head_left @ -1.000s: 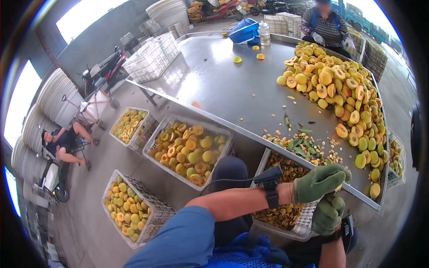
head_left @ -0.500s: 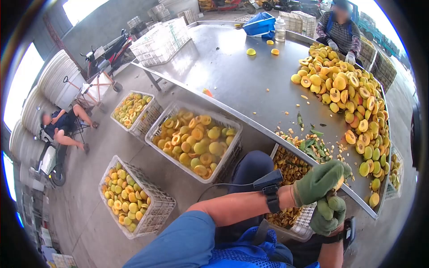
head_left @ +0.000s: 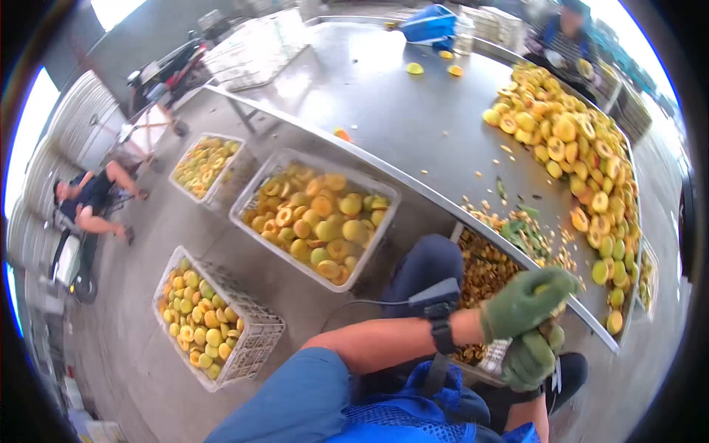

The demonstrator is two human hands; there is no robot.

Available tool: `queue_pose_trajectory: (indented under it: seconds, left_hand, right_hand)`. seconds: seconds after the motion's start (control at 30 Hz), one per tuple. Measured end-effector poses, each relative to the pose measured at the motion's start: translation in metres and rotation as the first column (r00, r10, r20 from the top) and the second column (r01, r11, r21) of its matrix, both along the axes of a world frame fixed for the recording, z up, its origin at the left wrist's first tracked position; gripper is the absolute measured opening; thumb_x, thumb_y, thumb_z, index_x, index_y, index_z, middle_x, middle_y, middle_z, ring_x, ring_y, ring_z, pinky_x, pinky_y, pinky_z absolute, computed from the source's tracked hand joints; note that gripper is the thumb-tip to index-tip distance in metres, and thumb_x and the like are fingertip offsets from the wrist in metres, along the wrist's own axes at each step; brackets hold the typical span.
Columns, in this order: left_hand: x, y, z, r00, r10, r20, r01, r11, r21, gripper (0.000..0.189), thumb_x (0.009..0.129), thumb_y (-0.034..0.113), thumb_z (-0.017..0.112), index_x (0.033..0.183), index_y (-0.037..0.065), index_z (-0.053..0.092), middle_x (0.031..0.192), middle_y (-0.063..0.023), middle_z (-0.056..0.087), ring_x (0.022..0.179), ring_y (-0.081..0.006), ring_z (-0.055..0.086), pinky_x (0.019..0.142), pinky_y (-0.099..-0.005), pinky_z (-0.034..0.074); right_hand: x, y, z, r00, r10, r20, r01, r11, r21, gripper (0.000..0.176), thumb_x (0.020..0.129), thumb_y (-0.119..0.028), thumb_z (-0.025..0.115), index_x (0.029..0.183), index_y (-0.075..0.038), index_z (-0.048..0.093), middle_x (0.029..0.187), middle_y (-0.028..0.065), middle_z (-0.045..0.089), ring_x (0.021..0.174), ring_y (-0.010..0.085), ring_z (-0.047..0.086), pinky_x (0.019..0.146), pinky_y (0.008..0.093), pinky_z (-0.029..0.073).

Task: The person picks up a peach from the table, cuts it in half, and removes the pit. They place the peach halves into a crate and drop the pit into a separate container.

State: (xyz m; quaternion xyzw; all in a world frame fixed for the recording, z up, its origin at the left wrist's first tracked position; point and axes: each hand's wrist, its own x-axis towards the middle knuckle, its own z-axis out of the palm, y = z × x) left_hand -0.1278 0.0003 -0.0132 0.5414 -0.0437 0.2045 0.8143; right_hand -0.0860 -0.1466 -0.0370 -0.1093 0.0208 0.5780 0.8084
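My left hand point(head_left: 526, 304), in a green glove, is closed, its fingers bent over the top of my right hand point(head_left: 529, 360). The right hand wears the same kind of glove and is curled shut. A small brownish-yellow bit shows where the hands meet; blur and fingers hide what it is. Both hands are above the table's near edge, over a crate of fruit pits point(head_left: 484, 269). Pits and green leaves point(head_left: 523, 235) lie on the metal table point(head_left: 413, 125) just beyond. A large heap of halved yellow peaches point(head_left: 569, 140) covers its right side.
Crates of halved peaches stand on the floor to the left: a large one point(head_left: 314, 221), a lower one point(head_left: 207, 321) and a farther one point(head_left: 208, 168). A blue basket point(head_left: 430, 26) is at the table's far end. One person point(head_left: 565, 40) works across the heap; another point(head_left: 92, 199) sits left.
The view has shifted slightly. My hands stay together, with the left turned further over the right. The yellow piece seen under my left hand is now mostly hidden. The person across has raised their hands.
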Motion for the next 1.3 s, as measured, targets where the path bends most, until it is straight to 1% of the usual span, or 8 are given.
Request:
queue_pose_trajectory:
  seconds: [0.33, 0.4, 0.47, 0.57, 1.0, 1.1, 1.2, 1.3]
  left_hand:
    - [-0.019, 0.041, -0.008, 0.949, -0.188, -0.252, 0.017, 0.83, -0.557, 0.07, 0.106, 0.063, 0.036, 0.127, 0.002, 0.063, 0.088, -0.0121, 0.071, 0.051, -0.012, 0.056, 0.043, -0.021, 0.042]
    - [-0.028, 0.052, -0.006, 0.953, -0.178, -0.246, 0.014, 0.836, -0.548, 0.071, 0.106, 0.062, 0.036, 0.128, 0.0, 0.063, 0.088, -0.0131, 0.072, 0.05, -0.013, 0.056, 0.043, -0.0218, 0.042]
    - [-0.044, 0.071, -0.004, 0.969, -0.151, -0.196, 0.032, 0.862, -0.507, 0.071, 0.106, 0.062, 0.036, 0.129, 0.001, 0.063, 0.09, -0.0138, 0.073, 0.051, -0.013, 0.057, 0.044, -0.0216, 0.042]
    - [-0.072, 0.099, 0.0, 0.949, 0.118, -0.292, -0.199, 0.944, -0.264, 0.067, 0.107, 0.059, 0.038, 0.131, 0.002, 0.061, 0.092, -0.0133, 0.073, 0.054, -0.0131, 0.059, 0.043, -0.0219, 0.042]
    - [-0.301, 0.379, -0.274, 0.305, 0.774, -0.555, -0.685, 0.583, 0.437, 0.033, 0.105, 0.031, 0.054, 0.118, 0.008, 0.073, 0.104, -0.0034, 0.073, 0.094, -0.0164, 0.067, 0.077, -0.0333, 0.055]
    - [-0.333, 0.42, -0.266, 0.269, 0.963, 0.003, 0.532, -0.152, 0.833, 0.027, 0.101, 0.022, 0.057, 0.116, 0.004, 0.072, 0.116, -0.0041, 0.069, 0.099, -0.0196, 0.063, 0.089, -0.0345, 0.051]
    - [-0.299, 0.427, -0.23, 0.111, 0.988, -0.11, -0.621, 0.156, 0.768, 0.027, 0.101, 0.025, 0.055, 0.112, 0.003, 0.067, 0.091, -0.0099, 0.067, 0.085, -0.0228, 0.066, 0.081, -0.0393, 0.054]
    - [-0.198, 0.371, -0.107, 0.311, 0.881, -0.357, -0.682, 0.468, 0.561, 0.039, 0.104, 0.032, 0.053, 0.129, 0.002, 0.06, 0.104, -0.0094, 0.068, 0.089, -0.0186, 0.066, 0.082, -0.0342, 0.054]
  right_hand:
    - [0.013, -0.017, 0.0, 0.963, 0.035, 0.268, -0.119, 0.945, 0.304, 0.036, 0.094, -0.033, 0.062, 0.074, -0.003, 0.064, 0.051, 0.007, 0.052, 0.037, 0.0155, 0.045, 0.036, 0.0324, 0.035]
    - [0.056, -0.036, -0.027, 0.766, 0.519, 0.379, -0.231, 0.773, -0.591, 0.032, 0.096, -0.032, 0.061, 0.092, -0.002, 0.071, 0.062, 0.011, 0.06, 0.044, 0.0155, 0.054, 0.04, 0.0322, 0.041]
    - [0.057, -0.025, -0.074, -0.159, 0.779, 0.606, 0.672, 0.535, -0.511, 0.039, 0.097, -0.039, 0.06, 0.093, -0.002, 0.071, 0.06, 0.0069, 0.059, 0.045, 0.0142, 0.054, 0.041, 0.0315, 0.042]
    - [0.041, -0.02, -0.019, 0.406, 0.789, 0.462, 0.206, 0.413, -0.887, 0.036, 0.094, -0.037, 0.064, 0.087, -0.002, 0.069, 0.058, 0.0035, 0.057, 0.041, 0.0147, 0.052, 0.04, 0.0318, 0.042]
    - [0.033, -0.034, -0.027, 0.407, 0.797, 0.447, 0.221, 0.39, -0.894, 0.036, 0.092, -0.035, 0.068, 0.085, 0.0, 0.072, 0.061, 0.0058, 0.063, 0.047, 0.0156, 0.059, 0.044, 0.0313, 0.046]
    - [0.045, -0.047, -0.03, 0.278, 0.762, 0.585, 0.293, 0.513, -0.807, 0.03, 0.093, -0.031, 0.065, 0.089, -0.002, 0.072, 0.065, 0.0059, 0.065, 0.054, 0.0145, 0.062, 0.05, 0.0301, 0.049]
    - [0.057, -0.052, -0.014, 0.121, 0.729, 0.674, 0.389, 0.59, -0.707, 0.026, 0.095, -0.03, 0.064, 0.096, -0.005, 0.071, 0.072, 0.0092, 0.067, 0.064, 0.0199, 0.066, 0.059, 0.0329, 0.052]
    - [0.063, -0.05, 0.028, 0.142, 0.68, 0.72, 0.554, 0.548, -0.627, 0.023, 0.096, -0.029, 0.064, 0.101, -0.007, 0.066, 0.081, 0.0146, 0.068, 0.074, 0.03, 0.067, 0.067, 0.0404, 0.053]
